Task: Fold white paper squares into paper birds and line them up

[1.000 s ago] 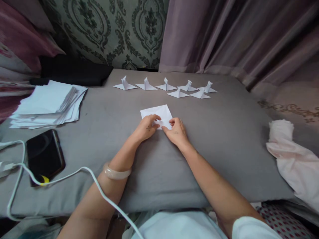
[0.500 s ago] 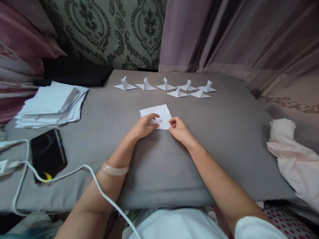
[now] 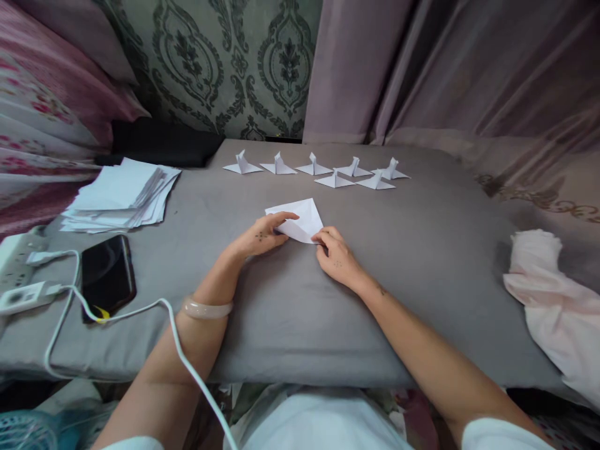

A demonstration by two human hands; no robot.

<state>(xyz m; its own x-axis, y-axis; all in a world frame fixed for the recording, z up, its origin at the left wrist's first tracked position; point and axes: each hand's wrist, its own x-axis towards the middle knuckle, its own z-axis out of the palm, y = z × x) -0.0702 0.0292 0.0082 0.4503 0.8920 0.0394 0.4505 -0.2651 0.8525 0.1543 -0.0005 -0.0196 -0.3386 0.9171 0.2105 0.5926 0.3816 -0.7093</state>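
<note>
A folded sheet of white paper [image 3: 302, 215] lies on the grey cloth before me, creases showing on its surface. My left hand [image 3: 265, 235] rests at its left edge, index finger stretched across the paper and thumb apart at the near edge. With bent fingers, my right hand [image 3: 338, 253] pinches the near right corner of the sheet. Beyond the hands stand several folded paper figures [image 3: 335, 180] in two rows, each with flat points at the sides and an upright middle.
On the left lie a stack of white paper [image 3: 110, 187], a black phone [image 3: 109, 275] and a white power strip [image 3: 16, 259]. A white cable [image 3: 180, 350] runs over my left forearm. Pale pink cloth [image 3: 539, 269] is bunched at the right edge. Curtains and a patterned wall stand behind.
My left hand has slid left and its fingers have opened wider. My right hand has moved slightly nearer and closed on the sheet's near corner. The view has shifted a little.
</note>
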